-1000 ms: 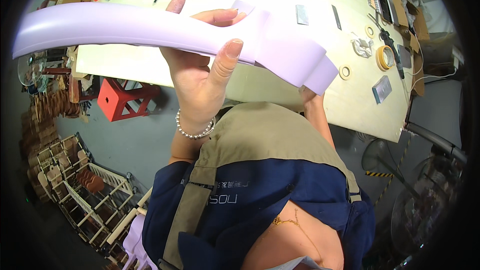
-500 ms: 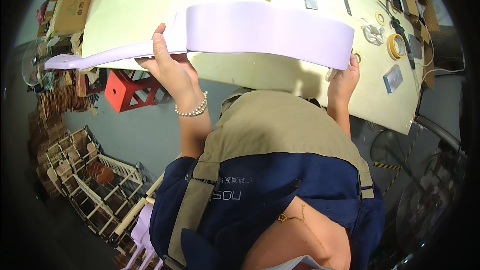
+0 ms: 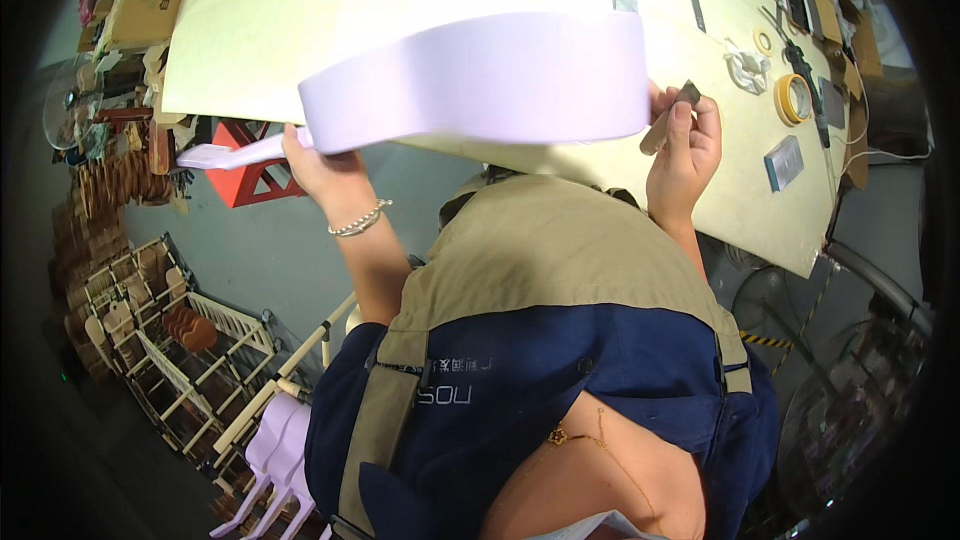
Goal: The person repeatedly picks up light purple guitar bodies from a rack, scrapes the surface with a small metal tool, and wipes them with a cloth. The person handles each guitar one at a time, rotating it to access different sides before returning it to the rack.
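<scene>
A lilac guitar (image 3: 480, 80) is held on its edge above the near side of the table, its curved side facing up. Its neck (image 3: 245, 152) points left, past the table edge. My left hand (image 3: 325, 175) is closed around the neck where it joins the body. Just off the rounded right end of the guitar, my right hand (image 3: 685, 155) pinches a small flat grey-brown piece (image 3: 688, 93) between thumb and fingers. I cannot make out what this piece is.
The pale table (image 3: 270, 40) holds tape rolls (image 3: 793, 98), crumpled white paper (image 3: 747, 70), a small blue-and-white box (image 3: 785, 160) and a black-handled tool (image 3: 808, 80). A red stool (image 3: 240, 175) stands below its left edge. Racks (image 3: 190, 340) with guitar parts and lilac guitars (image 3: 278, 450) are at lower left.
The guitar has turned, its body end shifting left and its headstock moving right and nearer. My right hand has come off the body's end, and the flat piece in it now shows.
</scene>
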Demonstrator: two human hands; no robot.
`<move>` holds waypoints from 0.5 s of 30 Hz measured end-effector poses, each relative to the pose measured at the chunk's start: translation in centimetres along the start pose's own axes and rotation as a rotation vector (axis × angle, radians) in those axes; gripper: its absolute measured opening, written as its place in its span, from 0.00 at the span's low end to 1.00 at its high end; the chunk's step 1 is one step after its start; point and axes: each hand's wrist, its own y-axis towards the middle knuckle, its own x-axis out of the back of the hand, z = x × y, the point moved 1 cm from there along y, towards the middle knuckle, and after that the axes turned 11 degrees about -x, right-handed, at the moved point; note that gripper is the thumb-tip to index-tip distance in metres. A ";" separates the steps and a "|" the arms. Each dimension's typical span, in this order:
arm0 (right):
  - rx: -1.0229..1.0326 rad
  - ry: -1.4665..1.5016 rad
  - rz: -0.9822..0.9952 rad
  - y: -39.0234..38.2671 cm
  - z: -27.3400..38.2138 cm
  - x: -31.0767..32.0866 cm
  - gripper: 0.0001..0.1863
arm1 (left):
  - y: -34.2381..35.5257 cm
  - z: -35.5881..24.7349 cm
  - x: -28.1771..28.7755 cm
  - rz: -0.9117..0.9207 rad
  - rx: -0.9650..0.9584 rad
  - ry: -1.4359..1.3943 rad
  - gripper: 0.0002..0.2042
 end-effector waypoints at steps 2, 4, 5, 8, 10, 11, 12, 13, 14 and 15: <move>0.074 0.028 0.145 -0.1 0.8 -0.8 0.10 | 5.5 2.4 6.0 0.536 0.057 -0.096 0.15; 0.166 -0.040 0.255 -0.1 0.7 -2.0 0.09 | 6.4 3.3 8.4 0.610 0.039 -0.076 0.15; 0.198 -0.067 0.293 0.2 0.3 -2.3 0.08 | 4.9 3.3 8.2 0.511 0.016 -0.021 0.15; 0.263 -0.153 0.388 -0.2 1.1 -4.1 0.06 | 1.1 3.8 7.5 0.277 -0.050 0.122 0.14; 0.273 -0.127 0.463 -0.4 1.4 -4.6 0.05 | -1.0 3.6 8.1 0.239 -0.082 0.187 0.14; 0.258 -0.097 0.489 -0.5 1.5 -4.7 0.05 | -1.4 4.1 8.3 0.223 -0.089 0.193 0.14; 0.244 -0.068 0.514 -0.5 1.6 -4.8 0.05 | -2.0 4.1 8.6 0.213 -0.097 0.216 0.14; 0.269 -0.075 0.516 -0.5 1.6 -5.0 0.04 | -2.4 4.0 8.8 0.208 -0.110 0.235 0.14; 0.293 -0.090 0.516 -0.5 1.8 -5.0 0.04 | -2.8 4.0 9.0 0.205 -0.121 0.254 0.14; 0.317 -0.104 0.515 -0.5 1.9 -4.9 0.04 | -2.9 3.9 9.1 0.206 -0.134 0.277 0.14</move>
